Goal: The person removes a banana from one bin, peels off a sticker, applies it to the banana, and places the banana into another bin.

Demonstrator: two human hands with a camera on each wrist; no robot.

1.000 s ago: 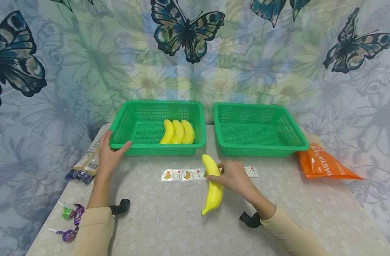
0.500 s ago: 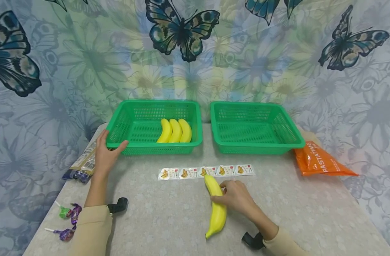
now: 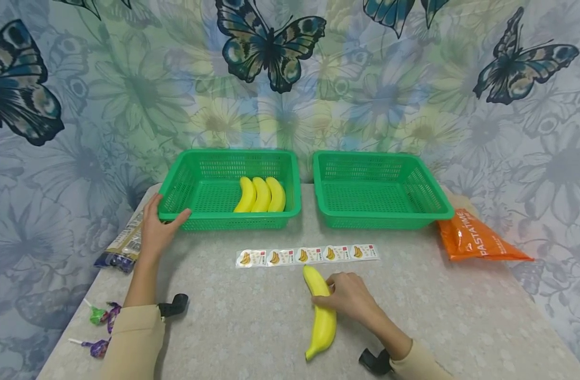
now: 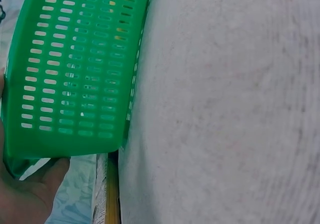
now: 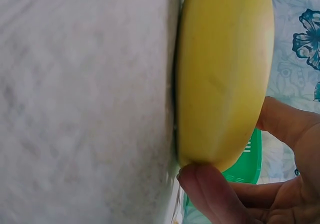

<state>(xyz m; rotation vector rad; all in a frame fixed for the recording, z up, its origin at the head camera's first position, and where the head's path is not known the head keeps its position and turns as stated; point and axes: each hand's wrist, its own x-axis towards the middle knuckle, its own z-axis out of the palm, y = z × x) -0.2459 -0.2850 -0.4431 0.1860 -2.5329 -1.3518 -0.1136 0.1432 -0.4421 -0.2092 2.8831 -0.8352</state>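
Note:
A single yellow banana (image 3: 322,322) lies on the table in front of me, its stem end pointing toward me. My right hand (image 3: 354,298) pinches it near its upper half, thumb on one side and fingers on the other. In the right wrist view the banana (image 5: 222,78) lies along the tabletop with fingertips (image 5: 210,189) at its end. My left hand (image 3: 159,224) grips the near left corner of the left green basket (image 3: 233,221). Three bananas (image 3: 261,195) sit side by side in that basket. The left wrist view shows the basket's slotted wall (image 4: 75,83) beside the hand (image 4: 30,196).
A second green basket (image 3: 385,219) stands at the right. A strip of banana stickers (image 3: 308,255) lies between the baskets and the loose banana. An orange bag (image 3: 480,240) is at the right, a dark-and-gold packet (image 3: 123,245) at the left, lollipops (image 3: 100,316) near the left edge.
My right hand has brought the banana down and toward me, from over the sticker strip to the table below it, uncovering the whole strip. The left hand has stayed at the basket corner.

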